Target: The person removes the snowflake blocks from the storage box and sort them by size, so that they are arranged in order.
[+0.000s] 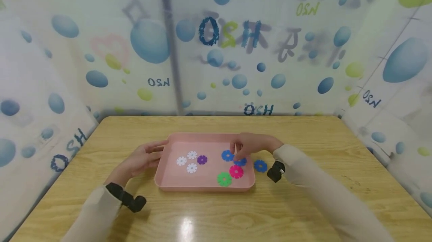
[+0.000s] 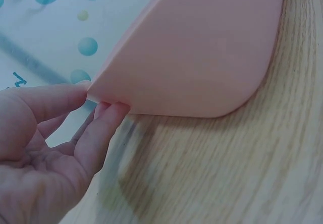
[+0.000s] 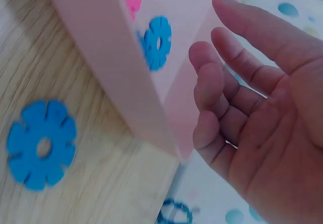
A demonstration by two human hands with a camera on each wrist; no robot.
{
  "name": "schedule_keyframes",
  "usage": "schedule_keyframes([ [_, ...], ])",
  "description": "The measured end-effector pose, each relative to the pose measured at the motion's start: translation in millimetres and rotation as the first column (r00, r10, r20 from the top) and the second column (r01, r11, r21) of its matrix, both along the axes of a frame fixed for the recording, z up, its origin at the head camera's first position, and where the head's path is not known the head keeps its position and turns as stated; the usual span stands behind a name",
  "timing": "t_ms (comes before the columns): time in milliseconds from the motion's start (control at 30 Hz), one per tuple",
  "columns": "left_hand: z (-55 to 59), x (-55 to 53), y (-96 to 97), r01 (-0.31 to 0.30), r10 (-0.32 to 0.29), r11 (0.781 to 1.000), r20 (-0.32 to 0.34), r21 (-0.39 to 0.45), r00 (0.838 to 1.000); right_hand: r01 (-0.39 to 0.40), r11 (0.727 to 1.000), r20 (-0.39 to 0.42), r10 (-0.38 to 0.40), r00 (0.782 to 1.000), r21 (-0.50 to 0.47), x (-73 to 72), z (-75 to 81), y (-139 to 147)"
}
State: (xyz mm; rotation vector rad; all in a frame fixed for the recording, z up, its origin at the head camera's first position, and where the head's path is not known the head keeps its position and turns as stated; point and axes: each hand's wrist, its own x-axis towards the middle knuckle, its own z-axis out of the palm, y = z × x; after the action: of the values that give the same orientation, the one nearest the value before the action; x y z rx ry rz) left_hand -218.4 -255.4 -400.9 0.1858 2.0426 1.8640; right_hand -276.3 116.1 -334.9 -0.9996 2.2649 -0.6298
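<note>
A pink tray [image 1: 206, 188] lies on the table with slotted plastic snowflake discs inside. My left hand [image 1: 145, 159] touches the tray's outer left wall with nearly straight fingertips [image 2: 108, 115]. Over the tray's right end, my right hand [image 1: 253, 143] hovers with loosely bent fingers and nothing between them. Below it are a blue disc [image 1: 227, 155] and another blue disc [image 1: 240, 162], partly covered by the fingers in the head view. A pink disc [image 1: 236, 172] and a green disc [image 1: 224, 179] lie nearer the front. Outside the right wall rests one more blue disc [image 3: 43, 144].
On the tray's left half, several white discs [image 1: 192, 168] lie beside a purple disc [image 1: 202, 160]. The wooden table [image 1: 202, 219] reaches to a patterned curtain [image 1: 216, 77] behind and at both sides. Black wrist cameras are strapped to both wrists.
</note>
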Motion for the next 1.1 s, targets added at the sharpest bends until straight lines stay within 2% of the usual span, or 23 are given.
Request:
schedule_keyframes([
  [67,-1.1,-0.6,0.2,0.007,-0.007,1.000,-0.002,0.013,1.000,-0.024,1.000,0.004,0.024,1.000,0.005,-0.1,-1.8,-9],
  [200,-0.4,-1.0,0.6,0.014,-0.014,1.000,0.002,0.025,1.000,-0.119,0.990,-0.098,0.126,0.987,0.073,-0.5,-6.0,-25],
  [300,1.2,-1.2,0.6,0.011,-0.011,1.000,0.006,0.020,1.000,-0.158,0.974,-0.150,0.182,0.972,0.162,0.4,-10.2,-35],
  [433,1.8,-1.5,1.0,0.007,-0.008,1.000,0.007,0.013,1.000,-0.147,0.961,-0.100,0.174,0.980,0.233,5.5,-13.7,-46],
  [633,1.9,-0.2,1.1,0.009,-0.009,1.000,0.008,0.013,1.000,-0.158,0.946,-0.030,0.174,0.984,0.284,12.3,-16.0,-55],
  [933,-0.1,-1.6,-1.3,0.014,-0.014,1.000,0.009,0.010,1.000,-0.173,0.922,0.017,0.179,0.984,0.347,12.4,-18.9,-60],
  [1100,0.7,-2.3,-2.0,0.019,-0.019,1.000,0.009,0.006,1.000,-0.175,0.916,0.011,0.183,0.983,0.362,11.8,-23.1,-59],
])
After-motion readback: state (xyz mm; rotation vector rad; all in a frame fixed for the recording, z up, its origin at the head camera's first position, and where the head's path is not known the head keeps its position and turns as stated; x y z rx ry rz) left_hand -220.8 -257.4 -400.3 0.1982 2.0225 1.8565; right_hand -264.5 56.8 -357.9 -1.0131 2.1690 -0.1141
